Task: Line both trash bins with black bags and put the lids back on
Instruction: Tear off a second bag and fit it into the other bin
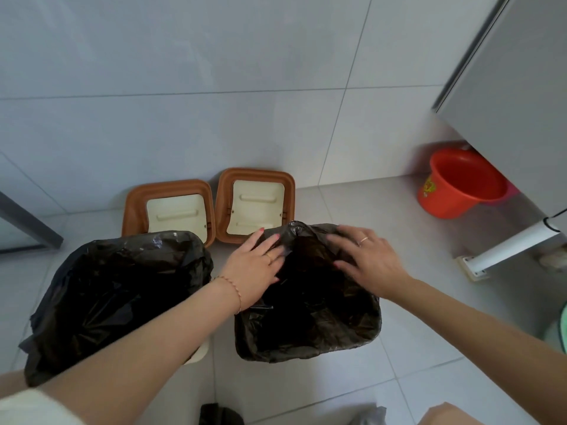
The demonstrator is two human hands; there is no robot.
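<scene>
On the right bin's far rim, crinkled black bag (310,305), left hand (256,265) and right hand (366,259) flat, released

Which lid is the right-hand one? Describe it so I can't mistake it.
Look where the tiled wall meets the floor, behind the two bagged bins. Two brown lids lean there; yours is the right lid, nearest the left hand. It stands higher than the left lid.

Bare forearms; bead bracelet (233,288), a ring on each hand.

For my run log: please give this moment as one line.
left bin: lined | right bag: both hands spreading it, left hand, right hand | lids: off, by wall
</scene>
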